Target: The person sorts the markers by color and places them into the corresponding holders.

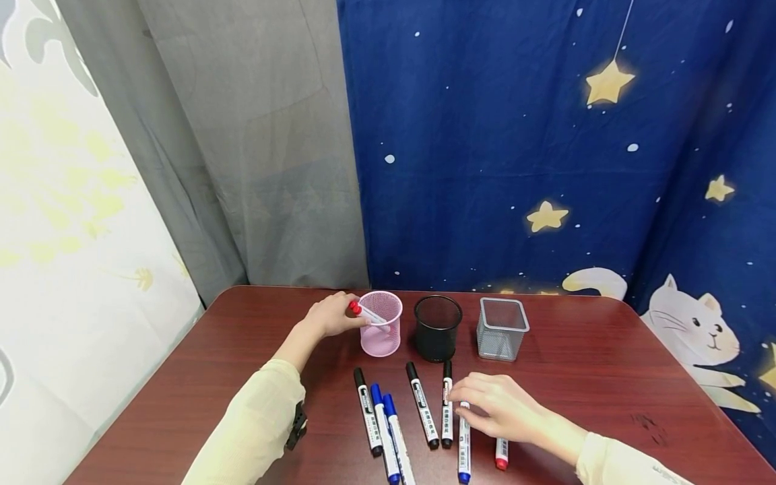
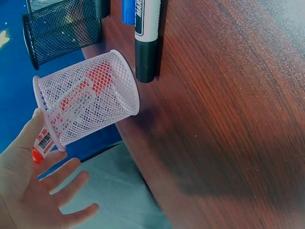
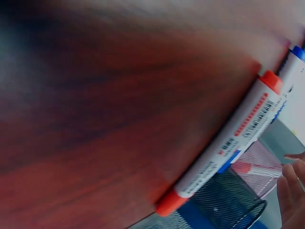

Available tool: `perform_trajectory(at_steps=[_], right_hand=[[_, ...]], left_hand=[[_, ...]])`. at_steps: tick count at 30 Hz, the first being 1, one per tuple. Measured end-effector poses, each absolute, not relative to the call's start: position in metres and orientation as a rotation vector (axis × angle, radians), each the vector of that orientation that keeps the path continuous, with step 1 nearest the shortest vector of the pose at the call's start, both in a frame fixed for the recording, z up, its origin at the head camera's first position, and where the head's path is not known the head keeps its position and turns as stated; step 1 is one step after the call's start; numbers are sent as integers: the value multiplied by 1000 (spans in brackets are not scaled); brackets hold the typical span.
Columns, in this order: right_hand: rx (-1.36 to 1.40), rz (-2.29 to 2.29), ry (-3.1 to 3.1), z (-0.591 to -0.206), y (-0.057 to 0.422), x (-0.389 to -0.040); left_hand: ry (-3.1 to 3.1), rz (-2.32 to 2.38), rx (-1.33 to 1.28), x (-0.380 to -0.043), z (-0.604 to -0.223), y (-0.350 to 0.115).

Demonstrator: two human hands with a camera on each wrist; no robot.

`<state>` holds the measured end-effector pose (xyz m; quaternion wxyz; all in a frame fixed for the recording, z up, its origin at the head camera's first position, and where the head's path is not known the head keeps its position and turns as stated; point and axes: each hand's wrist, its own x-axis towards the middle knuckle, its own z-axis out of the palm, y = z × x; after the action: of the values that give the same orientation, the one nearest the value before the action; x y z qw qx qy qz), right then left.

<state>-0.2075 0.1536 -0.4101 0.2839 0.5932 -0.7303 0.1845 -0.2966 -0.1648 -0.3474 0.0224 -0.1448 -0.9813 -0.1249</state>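
Observation:
My left hand point(image 1: 330, 315) is at the rim of a pink mesh pen cup point(image 1: 380, 342), fingers spread and thumb tip near the rim in the left wrist view. A red-capped whiteboard marker point(image 1: 371, 314) leans inside that cup, its red end sticking out between thumb and forefinger. Over the table, my right hand point(image 1: 498, 405) hovers with relaxed fingers, holding nothing. Beneath it lie a blue-capped marker point(image 1: 464, 448) and a red marker point(image 3: 224, 143), the latter mostly covered by the hand in the head view. A black marker point(image 1: 447, 411) lies beside its fingertips.
A black mesh cup point(image 1: 438, 337) and a square silver mesh cup point(image 1: 502, 337) stand right of the pink one. More black markers point(image 1: 422, 404) and two blue markers point(image 1: 388, 438) lie on the brown table point(image 1: 582, 364). Curtains point(image 1: 485, 135) hang behind the table's far edge.

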Motion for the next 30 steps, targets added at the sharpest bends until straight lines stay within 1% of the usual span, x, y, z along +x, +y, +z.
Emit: perform_trajectory(at_steps=[15,30], right_hand=[[1593,449,-2024,-429,197,-197],[1688,247,-2059,-437,214,-194]], left_hand=[[-3039,-387,-454,-297,-348,-165],[-3037,-377,-449,-299,-350,-166]])
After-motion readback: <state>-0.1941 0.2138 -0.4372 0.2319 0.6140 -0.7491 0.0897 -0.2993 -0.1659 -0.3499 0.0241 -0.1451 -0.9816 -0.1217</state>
